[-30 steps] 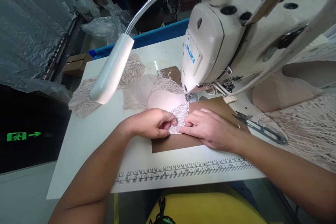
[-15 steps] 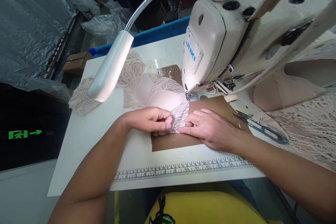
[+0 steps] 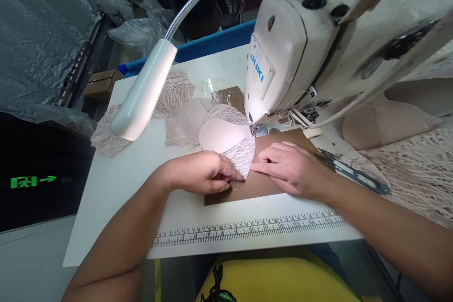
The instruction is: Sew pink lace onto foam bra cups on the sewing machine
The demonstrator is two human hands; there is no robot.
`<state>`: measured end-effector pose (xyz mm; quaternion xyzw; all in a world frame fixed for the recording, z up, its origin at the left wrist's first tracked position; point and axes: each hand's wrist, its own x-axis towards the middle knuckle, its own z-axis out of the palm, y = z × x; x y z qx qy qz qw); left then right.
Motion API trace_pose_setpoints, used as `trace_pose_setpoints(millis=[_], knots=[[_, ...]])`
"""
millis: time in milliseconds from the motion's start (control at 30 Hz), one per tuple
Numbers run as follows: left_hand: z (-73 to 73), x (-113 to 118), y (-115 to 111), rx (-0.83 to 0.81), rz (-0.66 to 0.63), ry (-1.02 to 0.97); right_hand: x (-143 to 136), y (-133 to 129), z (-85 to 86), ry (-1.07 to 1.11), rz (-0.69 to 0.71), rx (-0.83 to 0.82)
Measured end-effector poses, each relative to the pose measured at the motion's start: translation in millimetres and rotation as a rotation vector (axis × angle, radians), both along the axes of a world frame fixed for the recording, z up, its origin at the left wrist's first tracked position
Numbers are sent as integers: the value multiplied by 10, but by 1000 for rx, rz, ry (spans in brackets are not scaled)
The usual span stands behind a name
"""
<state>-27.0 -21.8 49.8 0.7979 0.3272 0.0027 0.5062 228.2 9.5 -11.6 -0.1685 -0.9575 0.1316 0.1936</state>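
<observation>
A bra cup piece, a smooth pale pink cup (image 3: 222, 134) with white-pink lace (image 3: 244, 155) along its lower side, lies under the needle end of the sewing machine (image 3: 276, 61). My left hand (image 3: 201, 172) is closed at the lace's lower left edge, its index fingertip pressing near the pointed corner. At the right edge of the lace, one fingertip of my right hand (image 3: 290, 167) touches the fabric while the other fingers curl. The undersides of both hands are hidden. Beneath the lace lies a brown sheet (image 3: 262, 186).
Thread snips (image 3: 357, 174) lie right of my right hand, beside more lace fabric (image 3: 414, 165). Further lace pieces (image 3: 175, 92) rest at the back left. A lamp (image 3: 145, 89) hangs over the table's left side. A printed ruler (image 3: 247, 229) runs along the front edge.
My left hand has shifted slightly down and its index finger now reaches the lace corner. My right hand has drawn a little to the right, uncovering the lace between the hands.
</observation>
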Motion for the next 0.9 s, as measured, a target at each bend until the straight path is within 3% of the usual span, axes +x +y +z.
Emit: trace_pose_setpoints(millis=[133, 233, 367, 500, 633, 900], knots=[[128, -19, -50, 69, 72, -7, 31, 34, -8, 34, -22, -7], [140, 11, -47, 322, 184, 6, 49, 50, -18, 84, -71, -21], [-68, 119, 50, 738, 218, 46, 37, 50, -41, 119, -164, -33], [-350, 201, 162, 1020, 63, 194, -1, 49, -62, 103, -225, 24], [-468, 206, 201, 1078, -40, 242, -36, 47, -47, -18, -247, 68], [-451, 199, 203, 1033, -38, 261, -67, -3, -5, -157, -306, 113]])
